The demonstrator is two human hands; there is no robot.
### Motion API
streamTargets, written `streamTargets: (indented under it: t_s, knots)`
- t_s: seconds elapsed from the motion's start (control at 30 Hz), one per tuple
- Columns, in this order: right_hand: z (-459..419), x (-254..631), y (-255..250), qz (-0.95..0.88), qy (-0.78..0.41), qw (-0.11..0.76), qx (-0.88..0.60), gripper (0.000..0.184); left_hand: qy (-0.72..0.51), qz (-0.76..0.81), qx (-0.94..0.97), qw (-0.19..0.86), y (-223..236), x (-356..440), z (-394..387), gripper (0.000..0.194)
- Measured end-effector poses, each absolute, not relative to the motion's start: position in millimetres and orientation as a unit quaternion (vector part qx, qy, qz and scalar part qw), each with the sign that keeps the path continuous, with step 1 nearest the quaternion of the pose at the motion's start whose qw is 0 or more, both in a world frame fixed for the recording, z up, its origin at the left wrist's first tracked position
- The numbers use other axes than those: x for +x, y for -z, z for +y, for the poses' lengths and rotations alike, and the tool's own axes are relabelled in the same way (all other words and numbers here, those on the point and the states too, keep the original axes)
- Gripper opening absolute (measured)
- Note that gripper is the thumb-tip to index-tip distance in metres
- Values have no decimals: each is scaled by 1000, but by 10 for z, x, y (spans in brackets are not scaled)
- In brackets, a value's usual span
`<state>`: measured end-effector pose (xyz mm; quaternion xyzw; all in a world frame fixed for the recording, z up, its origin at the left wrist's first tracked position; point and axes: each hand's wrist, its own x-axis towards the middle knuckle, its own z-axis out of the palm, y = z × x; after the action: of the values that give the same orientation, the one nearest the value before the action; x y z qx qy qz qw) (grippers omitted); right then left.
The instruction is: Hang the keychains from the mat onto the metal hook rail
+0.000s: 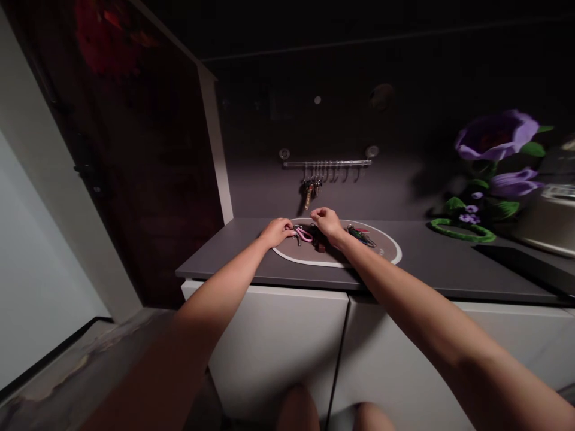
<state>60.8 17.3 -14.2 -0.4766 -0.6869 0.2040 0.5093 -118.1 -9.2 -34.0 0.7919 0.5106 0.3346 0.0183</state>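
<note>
Strap [303, 234] lay on the mat's [294, 254] left part, my left hand [277, 231] narrowed beside it, grip unclear; light pinching seemed best. My right hand [329, 224] curled above mid-mat, contents indiscernible.

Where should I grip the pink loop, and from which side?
Probably pinch the pink loop at its rounded right end, coming from the near side of the mat: bare mat lies in front of that end, while the left hand crowds the other.
</note>
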Motion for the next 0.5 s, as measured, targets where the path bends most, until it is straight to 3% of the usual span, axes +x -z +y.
streamTargets:
  t_s: [0.23, 0.5]
  knots:
    - [64, 623, 132, -770, -86, 408, -484, 14, -307, 524, 795, 5, 368, -1198, -48, 14]
    - [115, 572, 179, -795, -62, 377, -472, 15, -310, 528, 791, -7, 370, -1195, -15, 13]
